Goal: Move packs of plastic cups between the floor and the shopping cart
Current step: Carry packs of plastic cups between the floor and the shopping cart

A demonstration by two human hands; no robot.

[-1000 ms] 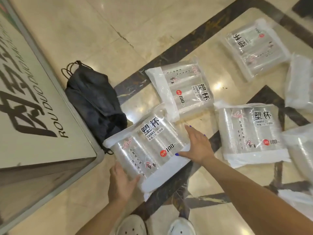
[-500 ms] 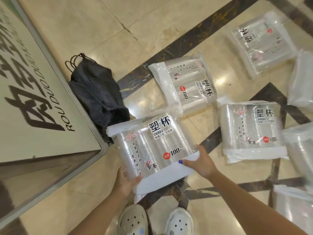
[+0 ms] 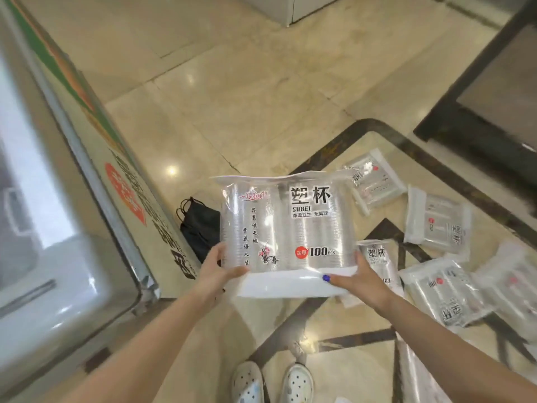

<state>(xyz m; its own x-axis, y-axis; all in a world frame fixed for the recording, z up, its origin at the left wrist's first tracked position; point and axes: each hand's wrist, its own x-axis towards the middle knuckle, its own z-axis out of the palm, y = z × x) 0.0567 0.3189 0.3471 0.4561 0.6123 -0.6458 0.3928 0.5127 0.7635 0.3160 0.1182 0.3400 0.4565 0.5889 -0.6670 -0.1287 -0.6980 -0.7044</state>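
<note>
Both hands grasp one pack of cups point(image 3: 287, 228) by its lower corners: left hand point(image 3: 216, 271) at bottom left, right hand point(image 3: 359, 282) at bottom right, thumbs in front. Pack held upright, off the floor point(image 3: 232, 91); clear stacked cups inside. More packs point(image 3: 438, 225) lie flat at right. Black bag point(image 3: 200, 228) behind, against a cabinet point(image 3: 96, 181).

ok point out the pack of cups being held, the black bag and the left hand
held pack point(image 3: 290, 228), head view, middle of its printed front
black bag point(image 3: 200, 231), head view, its dark body
left hand point(image 3: 216, 271), head view, back of the hand
</note>
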